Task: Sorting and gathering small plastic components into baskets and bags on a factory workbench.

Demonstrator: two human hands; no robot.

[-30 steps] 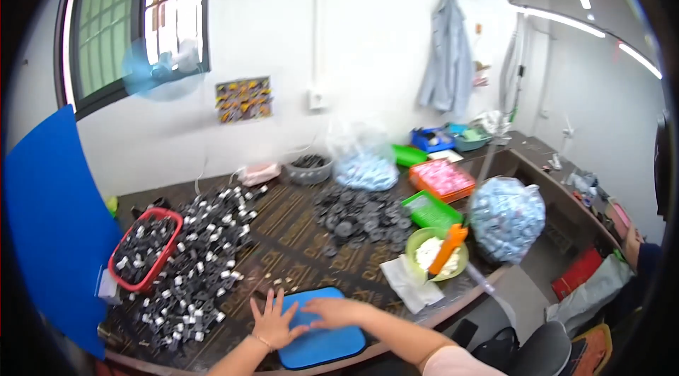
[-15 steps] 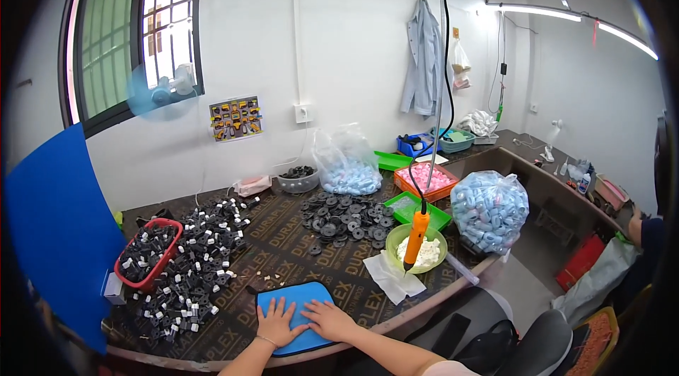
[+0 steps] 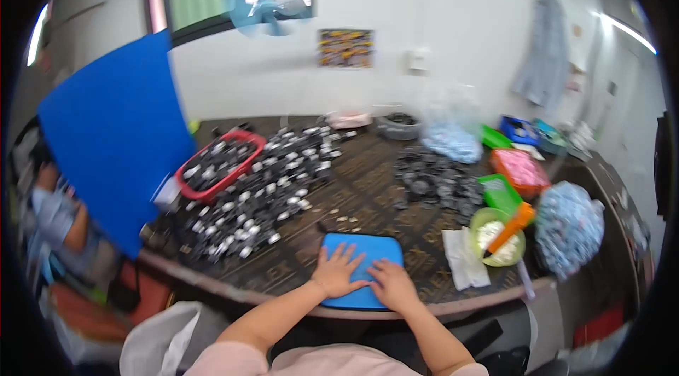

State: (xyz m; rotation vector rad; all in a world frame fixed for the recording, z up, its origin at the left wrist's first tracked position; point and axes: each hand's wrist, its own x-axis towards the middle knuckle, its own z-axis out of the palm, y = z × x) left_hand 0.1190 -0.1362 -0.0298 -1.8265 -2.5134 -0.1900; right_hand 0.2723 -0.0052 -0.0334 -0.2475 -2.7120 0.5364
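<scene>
My left hand [image 3: 337, 271] lies flat on a blue pad with a dark edge [image 3: 382, 244], its fingers spread. Beside it, my right hand [image 3: 391, 284] rests on the same pad's right part, fingers loosely stretched, with the thumbs close together. Neither hand holds anything. The pad sits at the table's front edge. Left of it spreads a heap of small black parts with white pieces [image 3: 272, 195]. Beyond it to the right is a pile of black round parts [image 3: 438, 181].
A red basket [image 3: 205, 194] of black parts stands left, by a blue partition [image 3: 113, 128]. Right are an orange electric screwdriver [image 3: 511, 229] over a green bowl [image 3: 481, 220], white paper [image 3: 461, 259] and a bag of pale-blue pieces [image 3: 569, 227]. A person [image 3: 64, 220] sits beyond the partition.
The view has swung left, so the table shifts right in the picture and a person beyond the partition appears. Both hands stay on the pad; the screwdriver hangs more tilted.
</scene>
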